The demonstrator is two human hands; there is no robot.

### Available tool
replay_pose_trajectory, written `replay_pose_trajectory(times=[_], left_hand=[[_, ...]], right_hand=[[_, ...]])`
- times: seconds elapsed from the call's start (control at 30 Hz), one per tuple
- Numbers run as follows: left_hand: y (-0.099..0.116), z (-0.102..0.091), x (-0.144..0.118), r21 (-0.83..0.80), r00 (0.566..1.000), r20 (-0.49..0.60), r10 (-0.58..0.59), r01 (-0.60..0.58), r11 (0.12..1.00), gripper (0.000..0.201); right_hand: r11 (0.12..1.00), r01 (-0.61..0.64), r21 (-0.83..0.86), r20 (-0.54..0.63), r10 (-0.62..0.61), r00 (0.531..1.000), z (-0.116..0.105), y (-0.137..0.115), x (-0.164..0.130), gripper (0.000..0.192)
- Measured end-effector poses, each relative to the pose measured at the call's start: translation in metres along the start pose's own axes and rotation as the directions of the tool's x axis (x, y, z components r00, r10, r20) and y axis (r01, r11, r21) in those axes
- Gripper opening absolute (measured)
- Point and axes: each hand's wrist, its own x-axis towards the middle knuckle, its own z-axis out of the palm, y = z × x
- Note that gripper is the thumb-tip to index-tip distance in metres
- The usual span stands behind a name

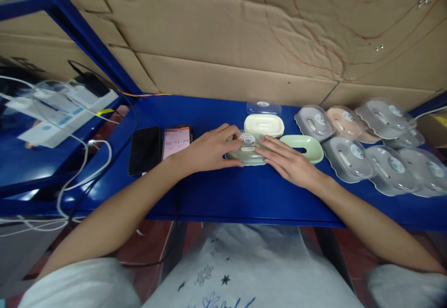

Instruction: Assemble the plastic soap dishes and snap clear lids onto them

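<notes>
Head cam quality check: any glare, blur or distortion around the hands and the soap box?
Head view: wide-angle bending curves the blue table edge and the cardboard wall; glare patches lie on the table at far left; left hand, right hand and the soap box between them are fairly sharp; the phone screen is partly blurred.

A blue metal shelf board point(244, 191) serves as the work surface and takes the light with a soft glare on its left part. Behind the shelf board, flattened brown cardboard point(244, 42) covers the whole back, marked with thin red lines. To the left of the shelf board a slanting blue steel post point(80, 37) rises. Below the shelf board lies a reddish floor point(153, 242).
</notes>
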Motion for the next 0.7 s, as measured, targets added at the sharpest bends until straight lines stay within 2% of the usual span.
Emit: replay_pose_trajectory(times=[0.17,0.37,0.5,0.63,0.7], left_hand=[[-0.001,0.003,-0.001,0.069,1.000,0.019,0.016,-0.018,0.997,0.035],[-0.002,0.003,-0.001,0.069,1.000,0.023,0.019,-0.020,0.997,0.037],[0.004,0.003,0.001,0.021,0.997,0.060,-0.046,0.044,0.999,0.038],[0.005,0.011,-0.001,-0.150,0.981,0.077,-0.177,0.187,0.971,0.075],[0.002,0.016,-0.003,-0.257,0.974,0.114,-0.197,0.221,0.941,0.082]], right_hand=[[0.998,0.042,-0.044,-0.008,-0.042,0.999,0.002,0.000,0.000,0.052],[0.996,0.016,-0.093,0.017,-0.014,1.000,0.002,-0.004,0.001,0.056],[0.992,0.007,-0.124,0.018,-0.005,1.000,0.004,-0.005,0.002,0.055],[0.988,0.002,-0.154,0.000,-0.002,1.000,0.005,-0.003,0.003,0.054],[0.984,-0.019,-0.174,0.020,0.023,1.000,0.005,-0.003,0.003,0.060]])
